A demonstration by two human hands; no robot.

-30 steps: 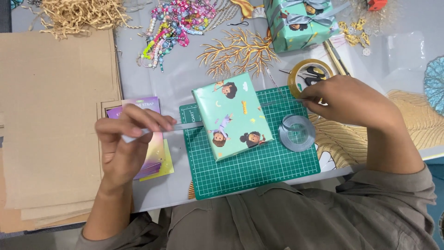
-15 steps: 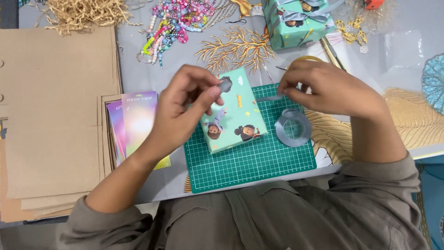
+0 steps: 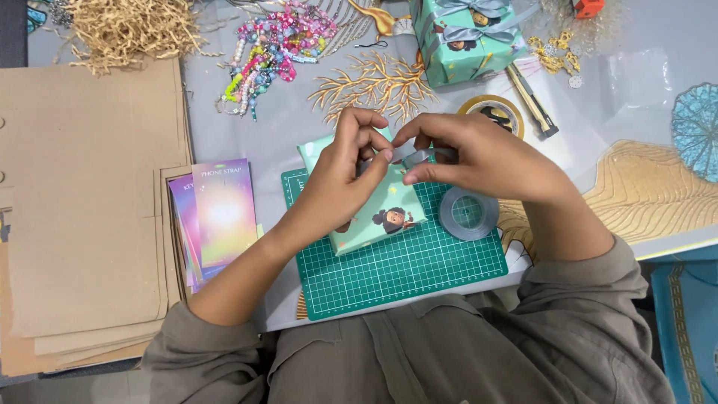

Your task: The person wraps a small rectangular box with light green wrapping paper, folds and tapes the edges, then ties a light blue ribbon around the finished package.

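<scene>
Left hand (image 3: 345, 168) pinching one end of grey ribbon (image 3: 417, 156), resting on wrapped box (image 3: 374, 217) lying on green mat (image 3: 404, 262). Right hand (image 3: 479, 161) pinching other end, ribbon running left-right between fingertips; spool (image 3: 468, 213) lying just below right hand.

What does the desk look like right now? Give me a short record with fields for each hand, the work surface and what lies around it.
left hand: left hand pinches the grey ribbon above the small wrapped box
right hand: right hand grips the same ribbon from the other side
work surface: green cutting mat, box lying on it
beside box: ribbon spool flat on the mat, right of the box
far side: second wrapped box with a bow; yellow tape roll
left side: brown card sheets; colourful cards; beads
</scene>
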